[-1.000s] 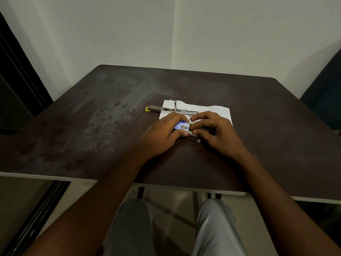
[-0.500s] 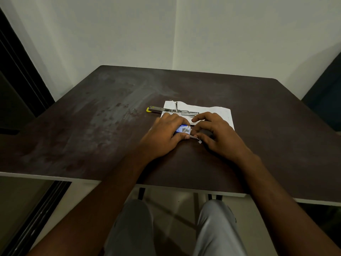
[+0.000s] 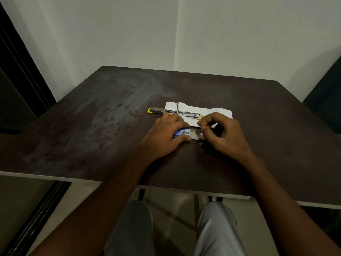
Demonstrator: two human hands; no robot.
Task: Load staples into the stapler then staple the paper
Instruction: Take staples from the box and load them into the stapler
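Observation:
A small blue staple box (image 3: 181, 133) lies on the dark table (image 3: 92, 130), its inner tray (image 3: 195, 135) slid out to the right. My left hand (image 3: 164, 137) holds the box down between thumb and fingers. My right hand (image 3: 223, 135) hovers just right of the tray, thumb and forefinger pinched together; whether staples are between them is too small to tell. Behind both hands lies a white sheet of paper (image 3: 219, 112). The metal stapler (image 3: 173, 111) with yellow ends lies opened flat across the paper's left part.
The table's near edge (image 3: 184, 187) runs just above my knees (image 3: 212, 228). Walls meet in a corner behind the table. A dark door frame (image 3: 20, 71) stands at the left and a dark object (image 3: 326, 97) at the right.
The box's tray has slid out to the right. My right hand has lifted off the box and drawn its thumb and forefinger together. My left hand stays on the box.

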